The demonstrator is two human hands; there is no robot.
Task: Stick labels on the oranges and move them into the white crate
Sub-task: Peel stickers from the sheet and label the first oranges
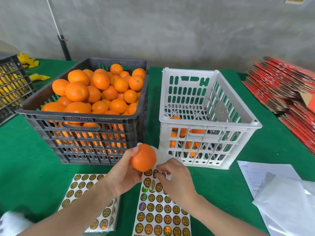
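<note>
**Peeling a label for the orange in hand**

In the left half of the frame the black crate (76, 116) is heaped with unlabelled oranges. Below it, near the bottom centre, the left hand (122, 173) holds one orange (144, 157) up off the table, its fingers curled round the fruit's underside and the thumb pressed on its upper left. The fruit looks nearly round. Neither its stem end nor any long axis can be told from here.

Just right of it, the right hand (177, 178) pinches a label (155, 173) between thumb and fingertips at the top edge of the label sheet (160, 210). The sheet's long axis runs from the bottom edge up toward the crates.

The step seems to be lifting the sticker. Next it must come cleanly off the backing and be pressed flat onto the bare peel. Then the orange goes right, over the rim of the white crate (204, 124), where a few oranges already lie.
</note>
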